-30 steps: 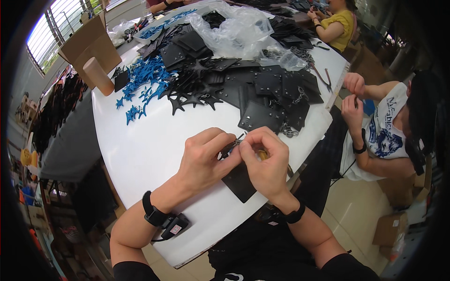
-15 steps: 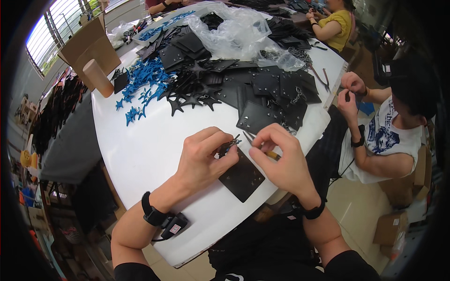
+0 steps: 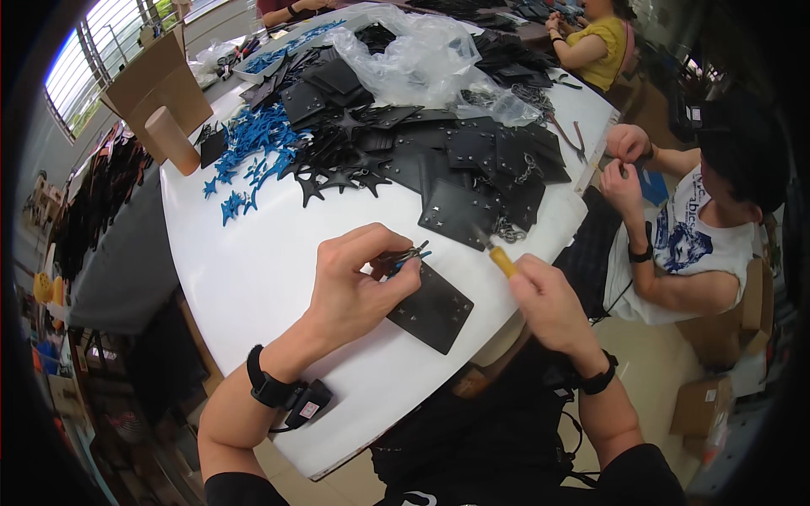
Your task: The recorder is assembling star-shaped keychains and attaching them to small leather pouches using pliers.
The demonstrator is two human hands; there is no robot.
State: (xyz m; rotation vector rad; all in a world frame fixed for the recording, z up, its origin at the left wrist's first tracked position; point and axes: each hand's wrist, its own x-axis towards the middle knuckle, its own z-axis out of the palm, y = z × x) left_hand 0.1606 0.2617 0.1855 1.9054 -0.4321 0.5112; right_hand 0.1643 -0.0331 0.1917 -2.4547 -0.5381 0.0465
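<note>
My left hand [image 3: 359, 287] pinches a small bundle of dark metal pieces with a blue bit [image 3: 407, 255] over the white table [image 3: 253, 287]. A black rectangular card [image 3: 432, 309] with small studs lies flat just right of that hand, partly under it. My right hand [image 3: 544, 304] is closed around a tool with a yellow handle [image 3: 503, 262], its thin tip pointing up-left toward another black card [image 3: 456, 221]. The two hands are apart, the card between them.
A heap of black cards, black star shapes [image 3: 337, 177] and blue star shapes [image 3: 253, 156] covers the far half of the table, with a clear plastic bag [image 3: 422, 59] on top. Pliers [image 3: 575, 133] lie at the right edge. A cardboard tube [image 3: 171, 140] stands left. Two other people sit on the right.
My right hand has drawn away to the right from my left hand, taking the yellow-handled tool with it. The black card now lies uncovered between the hands.
</note>
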